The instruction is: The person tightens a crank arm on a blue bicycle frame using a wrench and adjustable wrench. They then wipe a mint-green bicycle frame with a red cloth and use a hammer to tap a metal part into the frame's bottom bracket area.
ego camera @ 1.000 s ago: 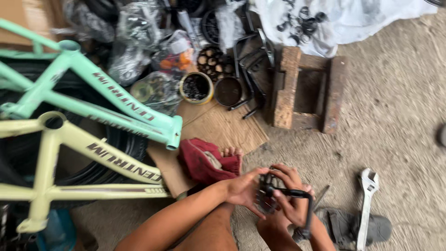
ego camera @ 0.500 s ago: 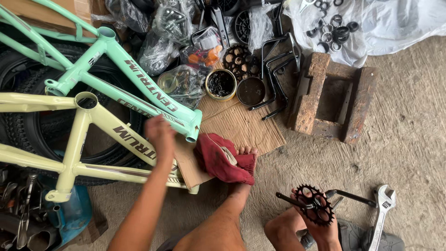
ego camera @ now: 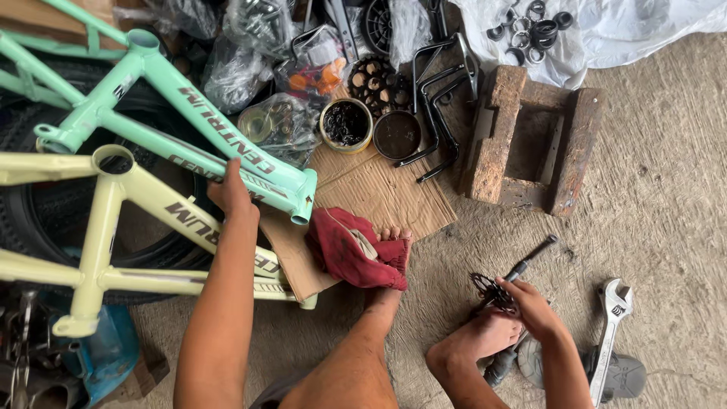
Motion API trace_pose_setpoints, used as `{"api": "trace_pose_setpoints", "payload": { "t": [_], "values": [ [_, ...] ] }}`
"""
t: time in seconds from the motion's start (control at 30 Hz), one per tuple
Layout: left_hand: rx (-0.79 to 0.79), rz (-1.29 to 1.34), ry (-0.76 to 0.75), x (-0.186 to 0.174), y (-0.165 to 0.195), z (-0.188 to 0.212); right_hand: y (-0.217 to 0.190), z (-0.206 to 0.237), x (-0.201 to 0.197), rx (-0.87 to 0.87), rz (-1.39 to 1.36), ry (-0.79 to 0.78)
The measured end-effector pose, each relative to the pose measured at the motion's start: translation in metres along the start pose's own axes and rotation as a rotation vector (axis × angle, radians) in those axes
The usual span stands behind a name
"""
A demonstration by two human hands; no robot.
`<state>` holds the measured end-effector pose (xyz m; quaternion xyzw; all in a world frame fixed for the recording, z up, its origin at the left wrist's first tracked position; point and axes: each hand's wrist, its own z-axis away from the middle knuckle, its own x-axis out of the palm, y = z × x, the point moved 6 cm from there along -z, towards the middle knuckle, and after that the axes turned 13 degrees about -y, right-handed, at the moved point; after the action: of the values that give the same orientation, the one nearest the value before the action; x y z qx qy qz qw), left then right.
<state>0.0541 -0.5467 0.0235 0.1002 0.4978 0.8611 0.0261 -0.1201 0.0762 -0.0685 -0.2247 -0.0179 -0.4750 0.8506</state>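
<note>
My left hand (ego camera: 231, 193) reaches up and left and grips the down tube of a mint green bicycle frame (ego camera: 151, 83). That frame lies over a pale yellow frame (ego camera: 113, 220). My right hand (ego camera: 530, 307) is closed on a black crank with a toothed chainring (ego camera: 488, 291), held low against the concrete beside my right foot (ego camera: 477, 341). The crank arm sticks out up and to the right. My left foot (ego camera: 388, 254) rests on a red cloth (ego camera: 348, 250).
A silver adjustable wrench (ego camera: 609, 333) lies at the right. A wooden block frame (ego camera: 522, 144) stands behind it. Two open grease tins (ego camera: 346, 123) sit by flat cardboard (ego camera: 379, 189). Bagged parts (ego camera: 280, 125), black bent rods (ego camera: 439, 98) and a tyre (ego camera: 30, 220) crowd the back left.
My left hand let go of the crank and reached up left to the green frame. My right hand lowered the crank and chainring towards the floor by my foot.
</note>
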Motion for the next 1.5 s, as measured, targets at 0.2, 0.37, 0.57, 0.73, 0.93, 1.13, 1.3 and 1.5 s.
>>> {"api": "trace_pose_setpoints", "payload": {
  "t": [0.2,0.37,0.57,0.73,0.93,1.13,1.3,1.5],
  "values": [
    [0.239,0.083,-0.095,0.019,0.017,0.006,-0.025,-0.006,0.002,0.035,-0.114,-0.122],
    [0.211,0.213,-0.070,0.014,0.042,0.025,-0.030,-0.008,-0.003,0.107,0.062,-0.063],
    [0.201,0.217,-0.334,0.000,0.117,0.065,-0.094,0.027,0.014,0.090,1.116,0.307],
    [0.161,0.247,-0.380,-0.018,0.158,0.085,-0.129,0.031,0.167,-0.374,1.229,0.194],
    [0.179,0.285,-0.368,-0.012,0.144,0.078,-0.109,-0.006,0.346,-0.892,1.319,-0.259],
    [0.105,0.311,-0.317,0.012,0.116,0.064,-0.149,-0.018,0.291,-0.610,0.288,-0.480],
    [0.059,0.351,-0.302,0.016,0.102,0.061,-0.171,0.017,0.270,-0.682,-0.052,-0.414],
    [0.107,0.303,-0.327,0.018,0.100,0.061,-0.268,0.089,0.352,-0.855,0.921,-0.232]
  ]
}}
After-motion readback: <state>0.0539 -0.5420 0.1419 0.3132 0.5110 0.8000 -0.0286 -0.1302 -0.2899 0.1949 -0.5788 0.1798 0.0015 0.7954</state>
